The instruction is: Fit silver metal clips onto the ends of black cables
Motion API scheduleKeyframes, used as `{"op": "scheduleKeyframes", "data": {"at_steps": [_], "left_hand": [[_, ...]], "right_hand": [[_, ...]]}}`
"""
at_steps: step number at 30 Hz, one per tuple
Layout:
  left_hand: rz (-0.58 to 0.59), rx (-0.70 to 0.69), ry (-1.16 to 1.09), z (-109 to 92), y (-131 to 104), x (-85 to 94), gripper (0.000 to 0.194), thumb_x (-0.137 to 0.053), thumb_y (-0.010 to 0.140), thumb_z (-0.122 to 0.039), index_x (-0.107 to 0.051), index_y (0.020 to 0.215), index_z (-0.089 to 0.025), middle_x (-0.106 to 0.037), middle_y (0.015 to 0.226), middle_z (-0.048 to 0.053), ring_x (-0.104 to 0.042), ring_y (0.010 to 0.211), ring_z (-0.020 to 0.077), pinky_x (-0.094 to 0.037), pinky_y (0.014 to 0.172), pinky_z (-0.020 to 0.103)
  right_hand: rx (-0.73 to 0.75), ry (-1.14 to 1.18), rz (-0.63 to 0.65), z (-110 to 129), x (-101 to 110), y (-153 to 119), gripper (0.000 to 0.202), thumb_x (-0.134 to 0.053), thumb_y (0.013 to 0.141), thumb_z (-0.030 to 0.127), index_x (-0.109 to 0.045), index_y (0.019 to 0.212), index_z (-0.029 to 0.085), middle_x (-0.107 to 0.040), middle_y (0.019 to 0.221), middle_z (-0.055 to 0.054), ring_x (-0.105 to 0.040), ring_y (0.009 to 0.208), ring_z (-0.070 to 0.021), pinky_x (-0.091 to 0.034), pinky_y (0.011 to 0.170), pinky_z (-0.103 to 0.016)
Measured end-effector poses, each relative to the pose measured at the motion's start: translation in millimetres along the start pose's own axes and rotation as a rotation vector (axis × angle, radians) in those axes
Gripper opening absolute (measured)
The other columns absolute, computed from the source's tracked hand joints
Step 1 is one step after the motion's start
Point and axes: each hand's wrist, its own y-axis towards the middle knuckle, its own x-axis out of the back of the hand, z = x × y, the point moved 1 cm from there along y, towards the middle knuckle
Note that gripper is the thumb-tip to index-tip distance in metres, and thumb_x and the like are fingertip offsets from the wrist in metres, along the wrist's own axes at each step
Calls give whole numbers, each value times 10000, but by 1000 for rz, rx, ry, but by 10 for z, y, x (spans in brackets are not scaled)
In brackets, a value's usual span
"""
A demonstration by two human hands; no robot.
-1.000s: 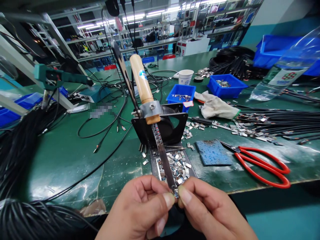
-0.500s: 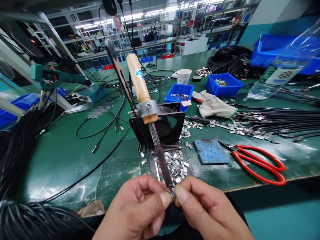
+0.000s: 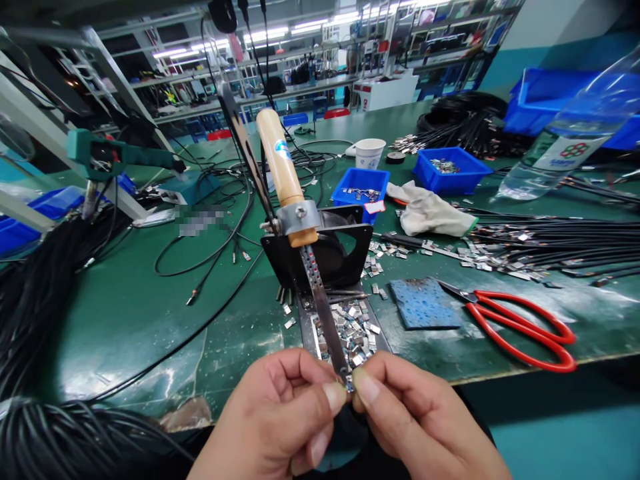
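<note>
1. The left hand [image 3: 280, 420] sits at the bottom edge of the head view, thumb and forefinger pinched narrow on a tiny metal part [image 3: 349, 385].
2. The right hand [image 3: 420, 427] meets it from the 3 o'clock side, its thumb tip pressed to the same part, so both hands hold it between them.
3. The part touches the tip of the soldering iron [image 3: 300, 233], which slants down from 11 o'clock, its wooden handle clamped in a black stand [image 3: 350, 257] on the green desk [image 3: 125, 313].
4. Just beyond the fingertips, at 12 o'clock, lies a tray of small metal clips [image 3: 357, 330], at the foot of the stand.
5. At 2 o'clock from the hands a blue sponge pad [image 3: 424, 305] lies flat, with red-handled scissors [image 3: 520, 327] just beside it near the desk's front edge.
6. Farther back stand two blue bins [image 3: 453, 173], a white cloth [image 3: 430, 213] and a paper cup [image 3: 370, 153].
7. Bundles of black cable [image 3: 40, 293] fill the 9 o'clock side; more cables with metal ends run along at 3 o'clock.
</note>
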Motion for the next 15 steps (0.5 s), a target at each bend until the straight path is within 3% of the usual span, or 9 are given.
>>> {"op": "scheduleKeyframes", "data": {"at_steps": [4,10,15], "left_hand": [[11,19,-1,-2,0,4,372,-915,736,-415,-620,713,-191,-493,466,-68,-322,456,64,-192,485,229],[1,20,-7,-13,-8,-6,419,-948,693,-432,-609,680,-187,-477,472,-77,-295,443,51,-153,462,225],[-27,22,4,-29,-28,-23,425,-956,681,-430,-613,670,-181,-477,476,-73,-294,456,52,-153,482,234]], "right_hand": [[58,0,91,-101,42,23,582,-593,920,751,-545,746,197,-329,628,78,-252,580,-95,-217,512,-239],[36,19,58,-48,6,-1,625,-622,865,794,-523,709,197,-315,611,84,-230,576,-92,-201,520,-243],[61,6,129,-70,25,24,584,-572,927,757,-524,748,203,-323,631,82,-240,587,-100,-216,525,-238]]}}
